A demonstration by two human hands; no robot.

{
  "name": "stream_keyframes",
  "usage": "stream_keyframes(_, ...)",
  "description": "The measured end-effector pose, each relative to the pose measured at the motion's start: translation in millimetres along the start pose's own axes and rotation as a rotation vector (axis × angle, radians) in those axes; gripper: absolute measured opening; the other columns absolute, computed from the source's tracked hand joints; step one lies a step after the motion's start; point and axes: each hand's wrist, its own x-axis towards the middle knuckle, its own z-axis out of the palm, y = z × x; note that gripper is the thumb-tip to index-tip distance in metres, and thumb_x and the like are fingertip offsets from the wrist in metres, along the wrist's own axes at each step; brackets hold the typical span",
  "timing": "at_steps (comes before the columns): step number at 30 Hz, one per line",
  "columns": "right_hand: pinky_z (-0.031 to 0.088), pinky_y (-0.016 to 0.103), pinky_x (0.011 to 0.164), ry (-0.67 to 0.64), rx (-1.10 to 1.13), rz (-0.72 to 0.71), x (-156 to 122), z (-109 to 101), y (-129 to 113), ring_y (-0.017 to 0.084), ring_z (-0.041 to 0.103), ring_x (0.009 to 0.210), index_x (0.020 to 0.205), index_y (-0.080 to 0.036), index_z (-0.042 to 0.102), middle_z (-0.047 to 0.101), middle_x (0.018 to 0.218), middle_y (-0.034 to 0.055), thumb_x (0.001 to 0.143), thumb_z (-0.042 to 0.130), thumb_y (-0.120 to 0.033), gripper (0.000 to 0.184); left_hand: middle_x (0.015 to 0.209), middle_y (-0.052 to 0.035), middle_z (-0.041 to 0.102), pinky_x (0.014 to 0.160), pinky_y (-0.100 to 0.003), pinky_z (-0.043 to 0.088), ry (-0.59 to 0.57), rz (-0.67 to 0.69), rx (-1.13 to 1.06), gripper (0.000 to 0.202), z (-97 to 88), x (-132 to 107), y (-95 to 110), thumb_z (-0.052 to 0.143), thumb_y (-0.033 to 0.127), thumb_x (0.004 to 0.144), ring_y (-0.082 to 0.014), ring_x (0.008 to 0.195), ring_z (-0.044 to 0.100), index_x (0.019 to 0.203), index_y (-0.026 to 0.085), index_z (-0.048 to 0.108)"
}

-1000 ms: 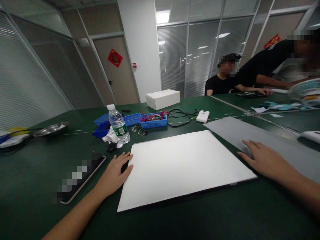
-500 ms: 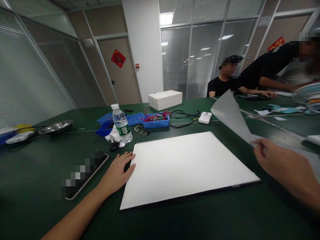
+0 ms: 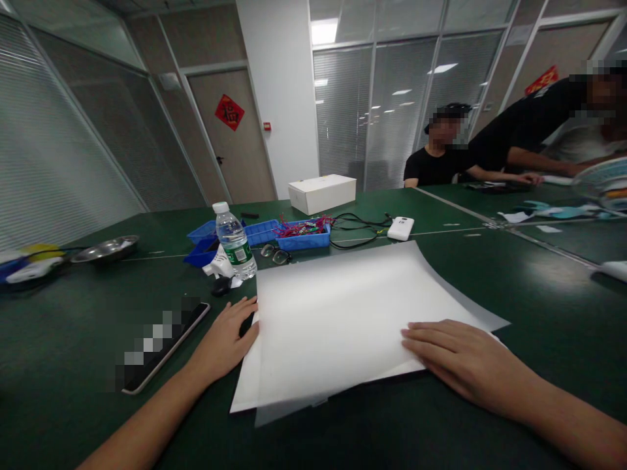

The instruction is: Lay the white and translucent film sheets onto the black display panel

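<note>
A thin translucent sheet [image 3: 337, 307] lies over a flat white board [image 3: 243, 385], slightly turned against it. Its near left corner hangs past the board's front edge, and its right corner reaches beyond the right side. My left hand [image 3: 223, 339] rests at the board's left edge, fingers spread, fingertips touching the rim. On the sheet's right part my right hand [image 3: 460, 356] lies flat with its fingers stretched out. Neither hand grips anything. A phone [image 3: 166, 346] with a blurred screen lies left of my left hand.
Behind the board stand a water bottle [image 3: 235, 243], blue trays [image 3: 304, 242] with wires, glasses [image 3: 275, 254] and a white box [image 3: 323, 194]. A small white device [image 3: 400, 228] lies farther right. A metal bowl [image 3: 106, 249] sits far left. Other people [image 3: 438, 160] are at the back right.
My right hand has brought the translucent sheet leftward and down onto the white board, let go of its edge and flattened on it. My left hand has stayed at the board's left edge.
</note>
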Motion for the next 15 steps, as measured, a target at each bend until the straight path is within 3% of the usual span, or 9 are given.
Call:
stream_keyframes(10, 0.057, 0.036, 0.101, -0.033, 0.111, 0.028, 1, -4, -2, 0.018, 0.066, 0.121, 0.136, -0.031, 0.066, 0.065, 0.136, 0.0007, 0.105, 0.048, -0.027, 0.036, 0.153, -0.0135, 0.056, 0.127, -0.063, 0.022, -0.036, -0.048, -0.072, 0.067, -2.0, -1, 1, 0.032, 0.058, 0.104, -0.0337, 0.148, 0.044, 0.144, 0.013, 0.063)
stream_keyframes(15, 0.058, 0.036, 0.101, -0.06, 0.08, -0.038, 4, -8, -2, 0.018, 0.063, 0.126, 0.14, -0.031, 0.064, 0.061, 0.142, -0.0024, 0.104, 0.052, -0.034, 0.037, 0.154, -0.0142, 0.055, 0.127, -0.061, 0.023, -0.047, -0.057, -0.049, 0.073, -0.6, -1, 0, 0.043, 0.066, 0.099, -0.0348, 0.149, 0.044, 0.146, 0.012, 0.06)
